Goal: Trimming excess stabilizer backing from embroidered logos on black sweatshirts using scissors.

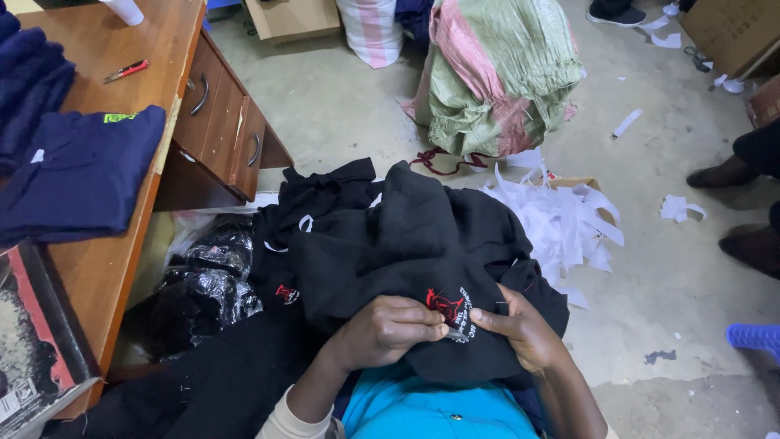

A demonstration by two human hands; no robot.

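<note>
A black garment with a red and white embroidered emblem lies bunched over my lap. My left hand presses on the cloth just left of the emblem and pinches a small metal tool at its fingertips. My right hand grips the fabric right of the emblem, thumb touching the tool's tip. More black garments are piled beyond it.
A wooden desk with drawers stands at left, holding folded navy shirts, a red pen and a white cup. A box of white paper strips, a green-pink sack and other people's shoes are on the floor.
</note>
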